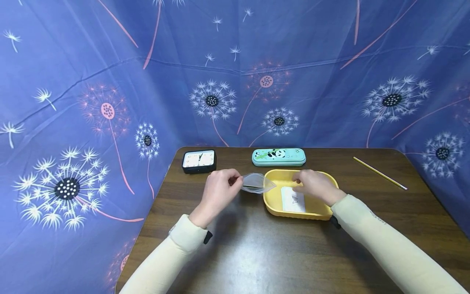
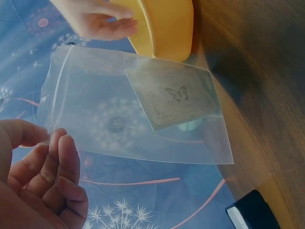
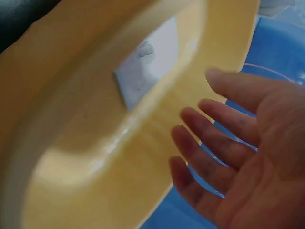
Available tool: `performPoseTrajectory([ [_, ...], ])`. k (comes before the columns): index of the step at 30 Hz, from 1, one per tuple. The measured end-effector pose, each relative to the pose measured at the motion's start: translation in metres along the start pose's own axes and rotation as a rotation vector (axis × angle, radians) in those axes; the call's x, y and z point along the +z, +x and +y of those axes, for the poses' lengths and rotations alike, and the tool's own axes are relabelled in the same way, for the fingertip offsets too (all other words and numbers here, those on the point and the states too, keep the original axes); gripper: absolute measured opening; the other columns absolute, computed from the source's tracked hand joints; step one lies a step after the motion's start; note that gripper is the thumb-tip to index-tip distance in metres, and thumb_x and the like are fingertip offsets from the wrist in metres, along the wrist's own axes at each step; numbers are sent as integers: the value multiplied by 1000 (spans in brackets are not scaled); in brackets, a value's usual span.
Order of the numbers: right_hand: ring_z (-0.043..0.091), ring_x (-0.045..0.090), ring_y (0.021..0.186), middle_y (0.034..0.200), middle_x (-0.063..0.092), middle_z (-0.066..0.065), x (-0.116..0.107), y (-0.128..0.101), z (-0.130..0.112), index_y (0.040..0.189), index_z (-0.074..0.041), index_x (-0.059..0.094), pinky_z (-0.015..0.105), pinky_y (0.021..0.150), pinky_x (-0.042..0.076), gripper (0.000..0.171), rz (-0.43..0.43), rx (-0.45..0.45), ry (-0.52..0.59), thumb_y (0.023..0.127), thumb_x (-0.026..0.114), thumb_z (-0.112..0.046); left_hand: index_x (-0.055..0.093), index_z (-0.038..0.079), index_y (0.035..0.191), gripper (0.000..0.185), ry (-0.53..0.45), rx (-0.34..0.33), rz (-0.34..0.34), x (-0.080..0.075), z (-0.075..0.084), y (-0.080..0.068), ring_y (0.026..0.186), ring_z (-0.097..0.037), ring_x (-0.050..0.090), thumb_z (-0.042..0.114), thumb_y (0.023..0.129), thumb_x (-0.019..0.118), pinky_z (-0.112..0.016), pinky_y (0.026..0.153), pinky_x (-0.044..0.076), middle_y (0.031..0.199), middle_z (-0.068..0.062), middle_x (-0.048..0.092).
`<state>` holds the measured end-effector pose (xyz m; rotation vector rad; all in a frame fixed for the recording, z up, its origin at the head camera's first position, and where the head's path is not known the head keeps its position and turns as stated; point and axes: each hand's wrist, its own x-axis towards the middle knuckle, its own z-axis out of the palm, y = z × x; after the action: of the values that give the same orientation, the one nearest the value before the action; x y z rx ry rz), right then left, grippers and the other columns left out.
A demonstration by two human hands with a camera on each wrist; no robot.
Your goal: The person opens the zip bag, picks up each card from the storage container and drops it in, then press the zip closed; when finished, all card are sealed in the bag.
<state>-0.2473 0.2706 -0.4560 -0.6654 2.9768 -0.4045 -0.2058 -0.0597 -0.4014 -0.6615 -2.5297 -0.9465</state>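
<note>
My left hand (image 1: 221, 188) pinches the zip edge of a clear zip-lock bag (image 2: 100, 105) between thumb and fingers, left of the yellow basket (image 1: 273, 206). Inside the bag lies a card with a butterfly drawing (image 2: 177, 93), near the end away from my fingers. My right hand (image 1: 315, 183) is over the basket with nothing in it; its fingers are spread and relaxed in the right wrist view. Below it, a white card (image 1: 293, 200) with a small grey drawing lies on the basket floor.
A black clock (image 1: 199, 161) stands at the back left of the wooden table (image 1: 242, 253). Behind the basket lies a mint pencil case (image 1: 279, 157) with a panda on it. A yellow pencil (image 1: 380, 173) rests at the right. A blue dandelion cloth (image 1: 315, 49) hangs behind.
</note>
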Motion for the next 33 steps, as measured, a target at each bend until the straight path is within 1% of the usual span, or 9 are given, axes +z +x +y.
performPoseTrajectory([
  [3, 24, 67, 87, 104, 74, 14, 5, 0, 5, 114, 2, 74, 47, 79, 55, 37, -97, 29, 14, 87, 83, -21, 78, 16, 82, 13, 5, 5, 1, 1, 0, 0, 56, -5, 53, 10, 92, 70, -28, 57, 46, 67, 12, 62],
  [5, 25, 67, 90, 108, 73, 17, 8, -1, 8, 119, 5, 71, 48, 83, 55, 46, -141, 34, 9, 87, 84, -26, 78, 17, 82, 13, 6, 6, 0, 1, -1, 0, 56, -5, 53, 11, 92, 70, -28, 56, 46, 67, 12, 62],
  [9, 33, 65, 99, 114, 68, 20, 16, -3, 13, 124, 7, 68, 52, 89, 52, 61, -192, 46, -12, 83, 87, -34, 77, 17, 82, 13, 9, 12, 2, 2, -1, 0, 56, -5, 53, 11, 92, 70, -28, 56, 46, 67, 12, 62],
  [12, 39, 63, 108, 120, 64, 25, 21, -4, 14, 125, 7, 66, 55, 93, 50, 68, -206, 59, -20, 81, 88, -40, 77, 16, 82, 12, 11, 19, 10, 2, -1, 0, 56, -4, 53, 12, 91, 71, -28, 56, 46, 66, 12, 62],
  [15, 41, 61, 111, 125, 60, 28, 25, -4, 15, 128, 6, 66, 56, 95, 50, 74, -205, 74, -28, 79, 89, -45, 77, 16, 81, 12, 13, 20, 13, 2, -1, 0, 56, -4, 53, 11, 91, 71, -28, 57, 46, 66, 12, 62],
  [18, 42, 61, 109, 125, 58, 29, 28, -3, 16, 128, 5, 66, 57, 93, 50, 76, -186, 73, -44, 77, 90, -46, 77, 17, 82, 13, 14, 16, 8, 1, 0, 0, 56, -4, 54, 11, 91, 70, -28, 57, 46, 67, 12, 62],
  [25, 39, 61, 105, 121, 59, 27, 33, -3, 16, 127, 5, 67, 56, 91, 51, 71, -163, 83, -59, 77, 91, -40, 78, 16, 83, 13, 16, 8, 0, 1, 2, 0, 57, -4, 54, 11, 92, 70, -28, 57, 46, 67, 12, 63],
  [30, 35, 62, 99, 118, 62, 24, 34, -4, 16, 126, 4, 67, 54, 85, 53, 69, -142, 86, -68, 77, 91, -37, 78, 17, 83, 14, 17, 4, -3, 1, 1, 0, 57, -5, 54, 11, 92, 70, -27, 57, 46, 68, 12, 63],
  [33, 33, 63, 95, 112, 65, 22, 34, -5, 15, 121, 3, 68, 52, 81, 54, 62, -102, 60, -99, 78, 91, -35, 78, 17, 82, 14, 14, 10, 5, 1, 1, 0, 56, -5, 54, 10, 91, 70, -28, 57, 46, 67, 12, 63],
])
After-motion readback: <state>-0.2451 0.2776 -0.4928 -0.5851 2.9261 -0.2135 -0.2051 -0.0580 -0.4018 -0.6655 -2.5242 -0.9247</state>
